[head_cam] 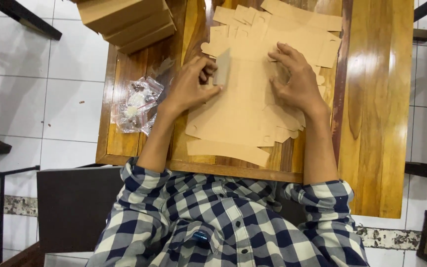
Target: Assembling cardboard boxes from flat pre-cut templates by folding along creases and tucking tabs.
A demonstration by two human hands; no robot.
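Head view: both hands rest on a flat cardboard cutout (243,106) on the desk (371,99). Left hand (191,84) pinches a raised flap; right hand (297,79) presses flat, fingers spread. Left lies a plastic bag (137,104); farther off, stacked boxes (127,22).

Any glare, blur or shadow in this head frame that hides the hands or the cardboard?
Head view: sharp overall; bright glare streaks on the varnished wooden table at the right and top, none on the flat cardboard cutouts. Left hand and right hand are crisp, casting only soft shadows. The clear plastic bag glints slightly.
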